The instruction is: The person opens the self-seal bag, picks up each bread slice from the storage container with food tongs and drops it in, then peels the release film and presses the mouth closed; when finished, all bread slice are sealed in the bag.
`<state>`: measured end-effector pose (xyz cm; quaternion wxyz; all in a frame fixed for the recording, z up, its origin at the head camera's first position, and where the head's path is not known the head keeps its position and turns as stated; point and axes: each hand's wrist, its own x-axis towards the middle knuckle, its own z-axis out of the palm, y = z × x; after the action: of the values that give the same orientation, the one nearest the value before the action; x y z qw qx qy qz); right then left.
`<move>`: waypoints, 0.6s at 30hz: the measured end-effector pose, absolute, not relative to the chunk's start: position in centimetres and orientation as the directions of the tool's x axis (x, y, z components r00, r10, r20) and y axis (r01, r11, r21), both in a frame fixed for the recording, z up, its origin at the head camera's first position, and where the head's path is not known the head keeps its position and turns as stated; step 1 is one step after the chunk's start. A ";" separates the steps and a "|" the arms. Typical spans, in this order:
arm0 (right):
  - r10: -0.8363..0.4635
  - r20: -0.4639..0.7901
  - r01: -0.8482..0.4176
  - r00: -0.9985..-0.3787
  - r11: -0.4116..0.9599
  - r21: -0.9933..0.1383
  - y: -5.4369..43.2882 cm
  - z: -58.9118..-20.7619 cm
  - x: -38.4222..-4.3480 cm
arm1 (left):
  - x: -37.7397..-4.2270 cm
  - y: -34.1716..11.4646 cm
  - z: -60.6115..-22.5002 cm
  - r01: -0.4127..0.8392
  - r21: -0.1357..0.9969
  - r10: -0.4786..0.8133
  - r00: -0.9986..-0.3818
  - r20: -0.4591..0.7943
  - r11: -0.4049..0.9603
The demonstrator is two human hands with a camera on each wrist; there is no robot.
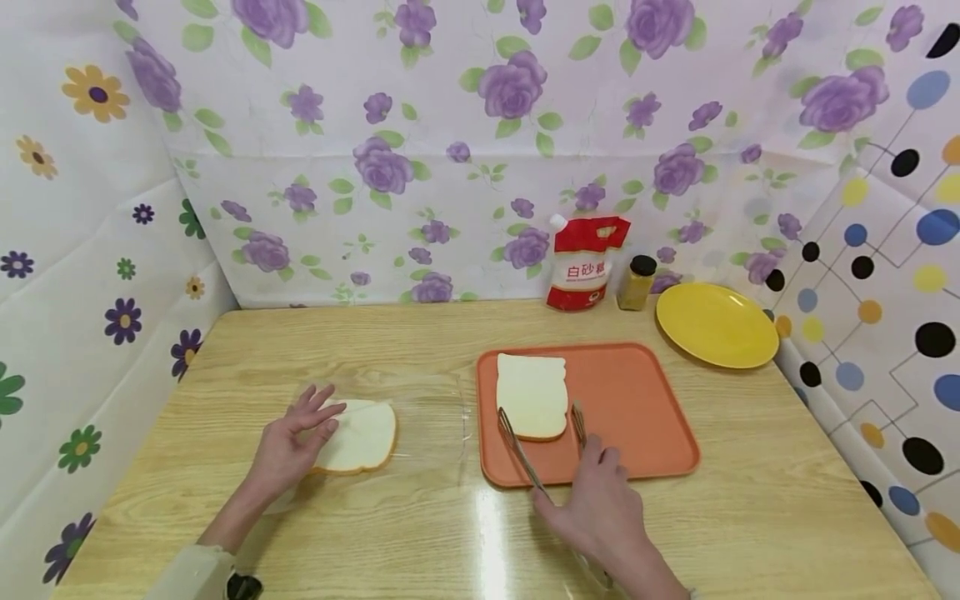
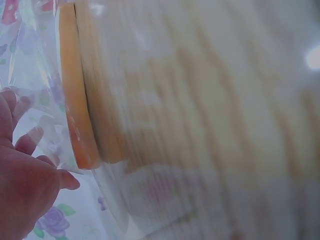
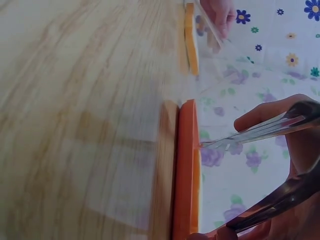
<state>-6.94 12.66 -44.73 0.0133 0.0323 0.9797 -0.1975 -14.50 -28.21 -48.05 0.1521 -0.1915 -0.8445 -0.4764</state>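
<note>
At the left, a bread slice (image 1: 369, 437) lies in a clear plastic bag (image 1: 431, 433) on the table. My left hand (image 1: 291, 442) is over the slice's left side, fingers apart and thumb lowered. Film lies against its fingertips in the left wrist view; I see no firm grip. My right hand (image 1: 600, 500) holds metal tongs (image 1: 521, 454) with their arms spread. The tong tips straddle the lower part of a second bread slice (image 1: 532, 396) on the orange tray (image 1: 630, 417). From the right wrist view, tong tips reach the tray's rim beside this slice.
Behind the tray stand a red-and-white sugar pouch (image 1: 581, 267) and a small jar (image 1: 636, 283) with a black lid. A yellow plate (image 1: 716, 325) sits at the back right. Patterned cloth hangs around the wooden table (image 1: 360, 533) at the back and sides.
</note>
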 end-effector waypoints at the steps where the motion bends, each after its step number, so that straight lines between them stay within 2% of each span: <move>1: 0.061 -0.038 0.071 -0.997 0.919 -0.387 12.6 -44.8 -7.0 | -14.5 -28.2 -48.1 0.468 0.748 0.180 -0.881 0.438 0.471; 18: 0.103 0.009 0.090 -0.995 0.910 -0.405 10.2 -45.9 -8.0 | -14.6 -27.7 -47.9 0.462 0.747 0.179 -0.884 0.433 0.478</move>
<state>-8.03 10.17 -45.90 -0.0148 0.0494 0.9771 -0.2063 -14.57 -27.75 -47.91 0.1494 -0.1893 -0.8467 -0.4743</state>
